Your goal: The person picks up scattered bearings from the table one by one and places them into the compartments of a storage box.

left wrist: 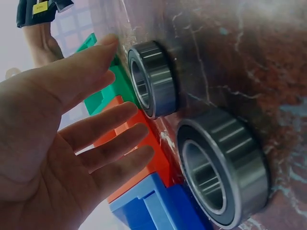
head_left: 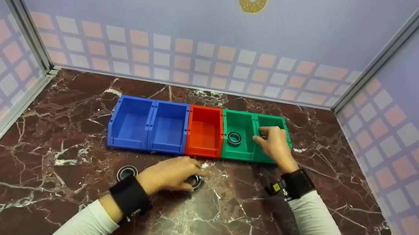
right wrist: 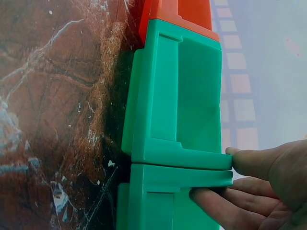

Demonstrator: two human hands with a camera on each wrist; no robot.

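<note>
My left hand hovers over the marble table, fingers apart and nothing held. Beside its fingers lies a ball bearing, partly covered by the hand in the head view. A second bearing lies near the left wrist; the left wrist view shows that bearing closer to the camera. My right hand reaches over the rightmost green bin, thumb and fingers apart on either side of the bin walls in the right wrist view. Its fingertips are partly hidden. Another bearing sits in the neighbouring green bin.
Two blue bins and a red bin continue the row to the left. Patterned panels enclose the marble table at the back and sides.
</note>
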